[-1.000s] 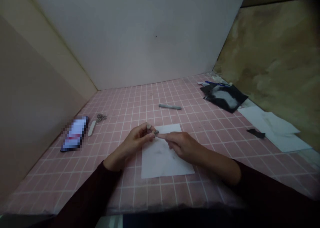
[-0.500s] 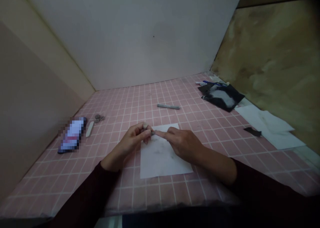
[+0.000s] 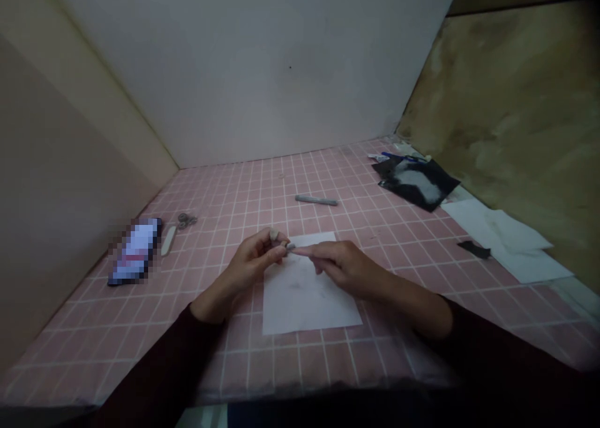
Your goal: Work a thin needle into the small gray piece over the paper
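- Foremost, dark maroon sleeves [image 3: 159, 365] enter from the bottom edge, covering both forearms.
- Left hand [image 3: 248, 268], lower centre: fingers curled, thumb and forefinger pinching a small grey piece [image 3: 291, 247].
- Right hand [image 3: 344, 268], just right of centre: forefinger stretched leftward, its tip against the small grey piece; other fingers loosely curled. Whether it grips the piece, cannot tell.
- Small grey piece: held between both hands, over the upper part of the paper; exact shape too small to tell.
- White paper sheet [image 3: 309, 303], faintly smudged grey, lying beneath both hands on a pink grid-lined tabletop [image 3: 262, 365].
- Left of the hands: pixelated rectangular item [image 3: 135, 251], pale nail file [image 3: 169, 240], small metal scissors [image 3: 186, 220].
- Right, mid-distance: loose white paper sheets [image 3: 510, 243] with a black scrap [image 3: 473, 248] on them.
- Beyond the hands: grey stick [image 3: 316, 200], lying flat.
- Upper right of the tabletop: crumpled black sheet [image 3: 417, 181], white-smeared; blue-capped pen [image 3: 403, 157] behind it.
- Farthest: white back wall [image 3: 253, 65].
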`<state>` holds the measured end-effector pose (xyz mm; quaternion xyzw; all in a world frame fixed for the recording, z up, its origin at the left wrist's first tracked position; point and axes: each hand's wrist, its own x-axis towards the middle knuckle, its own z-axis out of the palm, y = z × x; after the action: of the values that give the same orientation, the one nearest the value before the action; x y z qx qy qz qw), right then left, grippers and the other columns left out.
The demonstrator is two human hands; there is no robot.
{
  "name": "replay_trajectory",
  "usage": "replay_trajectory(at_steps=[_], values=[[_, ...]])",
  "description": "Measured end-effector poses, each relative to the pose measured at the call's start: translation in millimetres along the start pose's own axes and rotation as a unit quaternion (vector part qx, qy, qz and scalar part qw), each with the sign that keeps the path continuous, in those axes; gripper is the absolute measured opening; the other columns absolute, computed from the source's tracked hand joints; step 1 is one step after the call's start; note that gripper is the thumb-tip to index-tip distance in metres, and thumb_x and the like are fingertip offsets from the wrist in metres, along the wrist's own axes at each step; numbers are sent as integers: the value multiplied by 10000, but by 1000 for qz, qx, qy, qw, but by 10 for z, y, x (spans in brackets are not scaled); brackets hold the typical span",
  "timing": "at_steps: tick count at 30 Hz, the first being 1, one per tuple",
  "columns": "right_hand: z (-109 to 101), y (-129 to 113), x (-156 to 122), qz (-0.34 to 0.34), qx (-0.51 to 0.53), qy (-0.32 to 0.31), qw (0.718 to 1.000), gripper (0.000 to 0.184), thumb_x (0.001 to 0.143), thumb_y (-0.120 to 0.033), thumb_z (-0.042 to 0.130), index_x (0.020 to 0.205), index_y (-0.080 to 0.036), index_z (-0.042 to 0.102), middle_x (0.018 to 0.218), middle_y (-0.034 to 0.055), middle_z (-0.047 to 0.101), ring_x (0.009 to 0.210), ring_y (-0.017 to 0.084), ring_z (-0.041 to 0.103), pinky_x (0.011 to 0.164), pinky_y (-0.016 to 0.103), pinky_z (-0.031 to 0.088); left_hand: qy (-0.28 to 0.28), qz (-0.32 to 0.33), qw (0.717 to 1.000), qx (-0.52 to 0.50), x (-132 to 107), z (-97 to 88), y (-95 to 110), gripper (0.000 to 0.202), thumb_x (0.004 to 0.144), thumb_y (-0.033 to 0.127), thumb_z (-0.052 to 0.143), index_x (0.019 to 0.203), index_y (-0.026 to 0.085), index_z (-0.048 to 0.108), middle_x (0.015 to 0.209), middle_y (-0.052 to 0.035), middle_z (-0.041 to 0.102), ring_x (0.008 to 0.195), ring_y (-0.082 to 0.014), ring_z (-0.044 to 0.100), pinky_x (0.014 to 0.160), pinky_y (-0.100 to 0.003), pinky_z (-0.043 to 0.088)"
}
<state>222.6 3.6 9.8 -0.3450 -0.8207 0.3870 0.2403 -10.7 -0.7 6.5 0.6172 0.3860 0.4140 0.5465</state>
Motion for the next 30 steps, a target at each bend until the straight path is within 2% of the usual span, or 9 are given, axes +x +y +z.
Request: replay_trajectory(at_steps=[3, 5, 8, 11, 14, 18, 23, 27, 30], values=[[77, -10, -39, -18, -198, 40, 979, 572, 888, -71, 424, 1381, -295, 605, 890, 66, 648, 685, 147, 509, 647, 271, 383, 13, -35, 999, -10, 12, -3, -40, 220, 890, 361, 651, 864, 146, 614, 719, 16, 520, 630, -93, 463, 599, -225, 367], [96, -11, -37, -19, -191, 34, 981, 558, 894, -78, 424, 1389, -265, 600, 888, 73, 648, 685, 150, 514, 654, 277, 393, 14, -31, 999, -2, 17, -7, -58, 217, 882, 357, 660, 872, 145, 617, 740, 11, 532, 640, -95, 470, 613, -228, 376], [57, 5, 2, 1, 4, -3, 1000, 458, 918, -135, 438, 1310, -208, 661, 740, 30, 618, 658, 133, 520, 665, 266, 416, -3, -1, 1000, 11, 14, -9, -58, 189, 878, 324, 672, 942, 153, 623, 836, -13, 568, 717, -108, 508, 666, -239, 403], [-23, 27, 44, 101, 234, -75, 964, 440, 949, -259, 453, 1352, -189, 615, 670, -16, 573, 467, 80, 351, 489, 219, 320, -5, 45, 999, 27, 1, -13, -42, 166, 888, 286, 666, 990, 164, 620, 870, -19, 560, 774, -118, 521, 708, -249, 413], [-68, 31, 53, 137, 300, -100, 939, 485, 951, -309, 461, 1414, -193, 552, 680, -30, 558, 419, 64, 254, 430, 213, 238, 9, 69, 997, 35, -8, -16, -33, 160, 891, 270, 666, 1005, 167, 618, 861, -15, 546, 781, -118, 519, 715, -250, 414], [-24, 11, 10, 8, 55, -20, 998, 447, 930, -165, 443, 1318, -234, 653, 723, 7, 597, 631, 119, 506, 646, 253, 408, -2, 22, 1000, 17, 6, -18, -46, 175, 893, 311, 658, 956, 153, 617, 825, -11, 553, 729, -107, 507, 666, -235, 406], [87, -1, -36, -19, -202, 35, 979, 565, 897, -75, 432, 1394, -292, 589, 903, 66, 643, 715, 161, 534, 662, 282, 406, 18, -27, 999, 10, 19, -24, -79, 228, 889, 372, 651, 884, 147, 613, 754, 6, 533, 648, -98, 474, 609, -227, 386], [50, 7, 6, 14, 76, -22, 997, 437, 931, -156, 438, 1305, -215, 656, 704, 6, 598, 608, 116, 503, 628, 249, 414, -2, 2, 1000, 30, -23, 3, -55, 181, 892, 322, 659, 955, 157, 621, 889, -30, 578, 784, -125, 527, 709, -249, 418], [-33, 20, 46, 120, 292, -96, 944, 447, 952, -282, 458, 1370, -195, 590, 668, -31, 557, 428, 64, 287, 442, 208, 269, 4, 44, 999, 32, -38, 18, -14, 163, 891, 291, 664, 984, 170, 607, 917, -30, 566, 827, -134, 536, 751, -261, 425]])
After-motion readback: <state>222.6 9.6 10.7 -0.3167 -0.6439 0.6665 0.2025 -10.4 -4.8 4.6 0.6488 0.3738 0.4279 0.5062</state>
